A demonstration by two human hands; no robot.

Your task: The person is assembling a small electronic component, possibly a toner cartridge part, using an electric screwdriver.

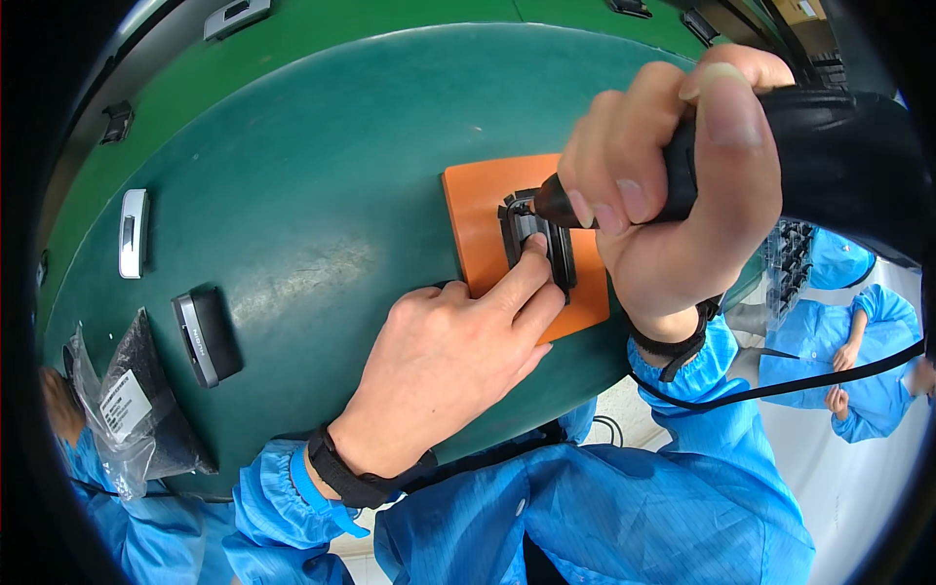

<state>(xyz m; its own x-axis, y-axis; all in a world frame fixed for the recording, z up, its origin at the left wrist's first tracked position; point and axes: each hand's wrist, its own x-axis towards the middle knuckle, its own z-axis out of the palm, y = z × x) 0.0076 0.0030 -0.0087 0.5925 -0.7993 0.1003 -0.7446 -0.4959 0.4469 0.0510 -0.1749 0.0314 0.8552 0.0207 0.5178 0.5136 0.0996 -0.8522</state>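
Green work surface (322, 146), carrying the following. Toward its right edge: one orange block (478, 234), flat-topped, bearing one black oblong frame (564, 261) with a greyish inner part. Left hand (444, 351): palm down, a fingertip on the inner part; whether it grips or only presses cannot be told. Right hand (682, 185): closed around one black handheld driver (838, 146), its tapered nose angled down at the frame's far end; contact at the tip cannot be made out. The two hands are near each other, apart. Near the left edge: one slim silver-faced piece (134, 234); nearer the person, one black piece with a grey long side (207, 336). At the near left corner: one clear plastic bag (168, 429) of dark contents, white label (125, 408) attached. On the wrists: two black bands (341, 473). Beyond the right edge: one person in blue workwear (804, 341), hands close together.
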